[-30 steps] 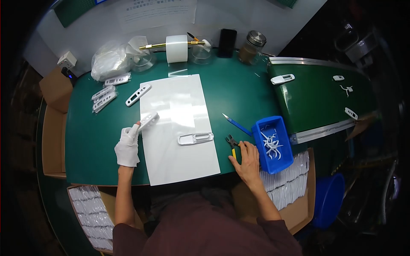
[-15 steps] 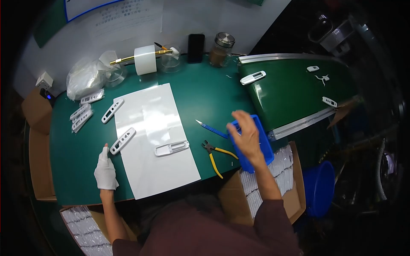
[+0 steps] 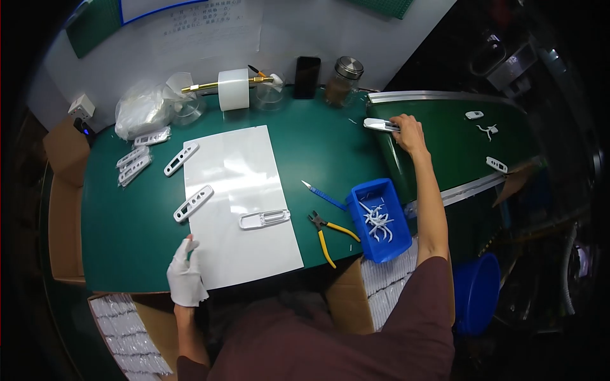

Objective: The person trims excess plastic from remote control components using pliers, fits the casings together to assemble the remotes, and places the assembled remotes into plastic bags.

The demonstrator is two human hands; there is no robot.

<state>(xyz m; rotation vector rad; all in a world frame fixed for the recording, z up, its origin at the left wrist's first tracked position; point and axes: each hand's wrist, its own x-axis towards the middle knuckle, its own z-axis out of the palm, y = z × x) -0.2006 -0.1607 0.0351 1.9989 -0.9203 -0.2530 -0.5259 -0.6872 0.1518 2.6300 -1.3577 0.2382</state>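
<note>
- The right hand, above the blue tray half a second ago, is now out over the green belt, its fingers curled around the right end of a white casing.
- That casing sits at the belt's near corner, extending leftward from those fingers; earlier it lay there untouched, tilted the other way.
- The gloved left hand has its fingers released and loosely bent, pointing forward, as half a second ago.
- Just beyond the left fingertips lies a second casing, across the sheet's edge; a second ago it was at those fingers, blurred.
- Right of the left fingers, the white sheet bears an upturned casing, unmoved.
- The pliers, touched by the right fingers a second ago, now lie well apart from them, handles spread.
- Nearer the body than the right fingers, the blue tray shows its white scraps uncovered again.
</note>
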